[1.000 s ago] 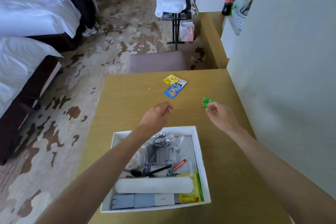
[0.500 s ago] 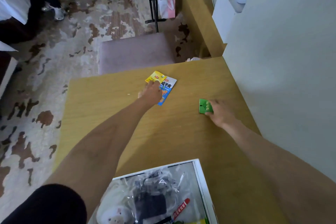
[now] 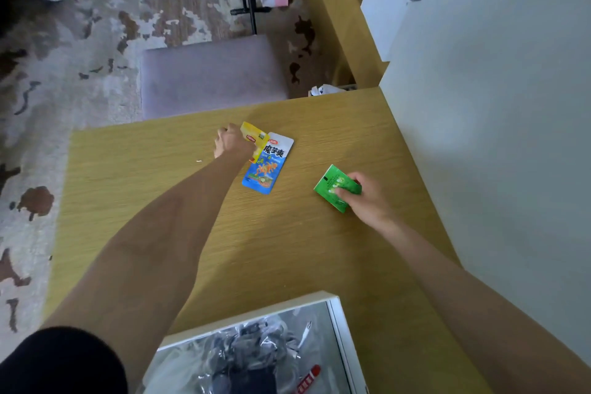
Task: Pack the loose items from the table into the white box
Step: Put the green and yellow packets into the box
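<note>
On the table [image 3: 153, 176], left hand [image 3: 231, 144] now pinches the yellow sachet [image 3: 254, 137], right hand [image 3: 367, 198] grips the green packet [image 3: 331, 184].

i see the blue packet [image 3: 267, 166] lying flat on the tabletop [image 3: 160, 169]. at its far left corner my left hand [image 3: 232, 144] grips the yellow packet [image 3: 252, 136], which overlaps it. right of it, apart, my right hand [image 3: 367, 198] pinches the green packet [image 3: 334, 187]. nearer me than it sits the white box [image 3: 343, 339].

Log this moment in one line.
left hand grips yellow packet | right hand grips green packet | blue packet on table
</note>
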Demonstrator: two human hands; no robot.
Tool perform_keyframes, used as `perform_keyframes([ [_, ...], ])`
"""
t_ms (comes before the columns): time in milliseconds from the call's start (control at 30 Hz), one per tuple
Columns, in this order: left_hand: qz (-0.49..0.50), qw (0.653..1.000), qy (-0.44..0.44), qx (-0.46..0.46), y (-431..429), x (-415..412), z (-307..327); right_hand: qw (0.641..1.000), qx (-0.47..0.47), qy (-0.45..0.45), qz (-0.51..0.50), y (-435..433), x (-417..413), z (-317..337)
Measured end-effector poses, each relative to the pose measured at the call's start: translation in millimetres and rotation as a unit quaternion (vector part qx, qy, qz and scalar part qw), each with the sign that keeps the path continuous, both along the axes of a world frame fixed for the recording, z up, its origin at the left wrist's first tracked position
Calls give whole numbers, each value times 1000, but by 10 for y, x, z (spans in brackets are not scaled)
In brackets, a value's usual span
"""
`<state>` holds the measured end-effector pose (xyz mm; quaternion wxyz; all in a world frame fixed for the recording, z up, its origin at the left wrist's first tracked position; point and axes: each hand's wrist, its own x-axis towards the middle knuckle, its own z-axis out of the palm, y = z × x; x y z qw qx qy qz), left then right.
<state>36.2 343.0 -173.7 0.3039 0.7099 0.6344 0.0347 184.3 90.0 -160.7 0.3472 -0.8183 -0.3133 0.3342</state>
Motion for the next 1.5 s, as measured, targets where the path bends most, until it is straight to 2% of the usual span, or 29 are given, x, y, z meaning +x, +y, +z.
perform_keyframes([
  [167,77,981,-178,-23,-303,-266,299,985,104,112,-74,-101,-160,280],
  [300,130,909,-374,-134,-996,-625,785,951,189,202,-137,-379,-361,634],
  [433,101,873,-443,-176,-1829,-970,1238,934,263,223,-95,-710,-688,1021],
  [567,130,844,-486,-186,-2563,-1251,1528,928,269,256,-24,-962,-1059,1259],
  [633,149,833,-506,-164,-2881,-1432,1607,934,260,245,24,-1095,-1239,1303],
  [700,160,824,-523,-146,-3133,-1611,1652,944,259,188,79,-1216,-1415,1307],
  [767,149,814,-540,-153,-3316,-1753,1686,947,273,125,114,-1304,-1564,1318],
  [900,116,797,-565,-180,-3499,-2059,1732,955,250,71,146,-1421,-1776,1336],
  [967,101,814,-544,-176,-3504,-2218,1752,959,231,54,157,-1470,-1842,1339],
  [1067,48,890,-445,-88,-3446,-2393,1700,958,209,37,192,-1542,-1962,1372],
  [1100,35,905,-420,-58,-3418,-2431,1668,959,202,24,196,-1556,-2002,1382],
  [1167,14,911,-411,-42,-3387,-2501,1613,961,193,14,199,-1577,-2078,1401],
  [1333,-34,889,-449,-85,-3424,-2594,1489,961,152,-16,229,-1663,-2135,1448],
  [1400,-51,892,-437,-102,-3467,-2561,1445,960,144,-17,239,-1724,-2108,1470],
  [1433,-75,905,-407,-98,-3487,-2554,1413,961,137,-26,239,-1764,-2074,1472],
  [1500,-191,942,-272,-45,-3532,-2570,1321,964,110,-63,234,-1867,-1970,1465],
])
